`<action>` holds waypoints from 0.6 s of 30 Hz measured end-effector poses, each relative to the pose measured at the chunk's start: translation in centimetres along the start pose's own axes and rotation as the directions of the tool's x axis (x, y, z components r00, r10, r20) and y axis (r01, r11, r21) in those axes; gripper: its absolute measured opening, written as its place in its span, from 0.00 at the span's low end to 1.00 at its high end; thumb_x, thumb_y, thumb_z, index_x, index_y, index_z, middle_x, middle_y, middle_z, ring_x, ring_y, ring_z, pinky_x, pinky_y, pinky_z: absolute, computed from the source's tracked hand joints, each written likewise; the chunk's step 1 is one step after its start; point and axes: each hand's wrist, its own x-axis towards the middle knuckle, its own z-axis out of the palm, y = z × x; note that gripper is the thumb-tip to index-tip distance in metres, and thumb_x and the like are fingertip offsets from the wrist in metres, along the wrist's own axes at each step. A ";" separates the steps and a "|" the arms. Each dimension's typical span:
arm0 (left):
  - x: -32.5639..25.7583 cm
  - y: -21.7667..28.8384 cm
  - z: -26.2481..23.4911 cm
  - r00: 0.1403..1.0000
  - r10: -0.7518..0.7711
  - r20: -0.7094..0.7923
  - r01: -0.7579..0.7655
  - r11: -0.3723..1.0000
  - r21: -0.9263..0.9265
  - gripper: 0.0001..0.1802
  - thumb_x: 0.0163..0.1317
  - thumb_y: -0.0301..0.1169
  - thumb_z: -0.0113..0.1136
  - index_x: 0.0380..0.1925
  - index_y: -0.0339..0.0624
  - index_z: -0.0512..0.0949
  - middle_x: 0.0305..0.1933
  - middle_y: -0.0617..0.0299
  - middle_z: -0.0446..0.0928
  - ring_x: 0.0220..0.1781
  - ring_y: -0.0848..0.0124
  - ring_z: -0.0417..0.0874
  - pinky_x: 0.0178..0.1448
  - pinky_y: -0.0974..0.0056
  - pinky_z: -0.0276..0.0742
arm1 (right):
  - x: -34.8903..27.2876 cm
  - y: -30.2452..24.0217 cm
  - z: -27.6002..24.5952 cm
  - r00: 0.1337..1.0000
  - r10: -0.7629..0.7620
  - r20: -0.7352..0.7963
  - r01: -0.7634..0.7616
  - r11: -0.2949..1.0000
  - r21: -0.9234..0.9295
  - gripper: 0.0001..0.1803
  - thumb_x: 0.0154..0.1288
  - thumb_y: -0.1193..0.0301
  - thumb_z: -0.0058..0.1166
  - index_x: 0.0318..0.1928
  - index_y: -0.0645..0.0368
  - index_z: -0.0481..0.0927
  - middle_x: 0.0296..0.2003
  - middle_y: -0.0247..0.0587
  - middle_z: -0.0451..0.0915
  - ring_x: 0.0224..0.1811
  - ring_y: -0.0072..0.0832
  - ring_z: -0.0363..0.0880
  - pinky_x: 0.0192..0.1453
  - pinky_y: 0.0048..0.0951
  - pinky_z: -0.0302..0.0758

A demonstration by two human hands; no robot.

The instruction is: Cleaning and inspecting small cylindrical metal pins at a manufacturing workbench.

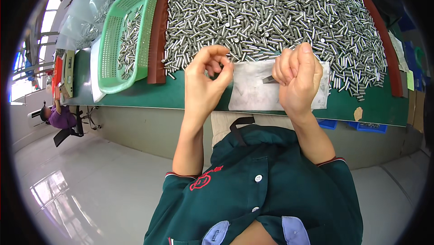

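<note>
My left hand [205, 80] hovers over the near edge of the green table [149, 95], with its thumb and fingertips pinched together; whether a small pin sits between them I cannot tell. My right hand [296, 75] is closed in a fist around a thin dark tool [268, 80] whose tip pokes out to the left. Both hands are above a grey cloth [253, 92] lying on the table. Just beyond them spreads a big heap of short shiny metal pins [271, 14].
A green plastic basket [118, 41] with several pins stands at the left. A brown raised rim [156, 46] borders the heap. Clear bags of pins [88, 9] lie at the far left. Another person [61, 116] sits at lower left. Blue bins [368, 127] hang under the table.
</note>
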 end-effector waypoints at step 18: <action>-1.1 -2.6 -0.8 0.912 -0.215 0.350 0.391 0.190 -0.901 0.05 0.52 0.23 0.54 0.28 0.42 0.68 0.26 0.63 0.70 0.30 0.76 0.68 0.33 0.74 0.63 | 0.0 -0.1 0.1 1.000 0.025 -0.010 -0.024 0.997 0.077 0.22 0.67 0.67 0.30 0.13 0.54 0.53 0.09 0.28 0.52 0.11 0.14 0.46 0.13 0.18 0.46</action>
